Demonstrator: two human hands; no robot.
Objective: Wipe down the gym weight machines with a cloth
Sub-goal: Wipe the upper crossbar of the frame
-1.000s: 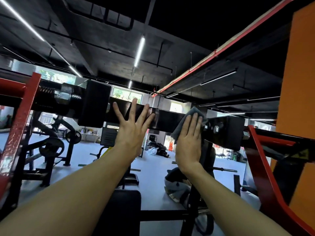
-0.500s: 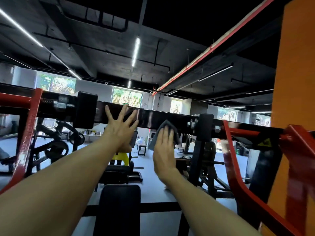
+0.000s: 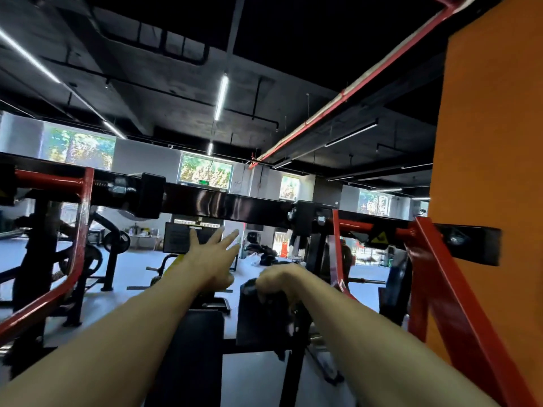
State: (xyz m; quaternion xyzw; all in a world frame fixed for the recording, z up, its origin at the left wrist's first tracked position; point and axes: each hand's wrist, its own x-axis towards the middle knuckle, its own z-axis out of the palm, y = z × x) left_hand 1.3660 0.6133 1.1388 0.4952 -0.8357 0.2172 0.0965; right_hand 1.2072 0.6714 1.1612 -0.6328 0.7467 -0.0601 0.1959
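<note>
Cloth [image 3: 261, 315], dark, hangs at lower centre of the frame from the right hand [image 3: 279, 282], whose grip is curled around its top edge. The left hand [image 3: 213, 255] reaches forward with a wide grip, empty, below the black crossbar [image 3: 229, 205], probably for balance.

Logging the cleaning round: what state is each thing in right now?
left hand: open, fingers spread, below the bar, touching nothing
right hand: curled, gripping the cloth
cloth: dark, hanging down, off the bar
black crossbar: glossy, nothing on it
</note>
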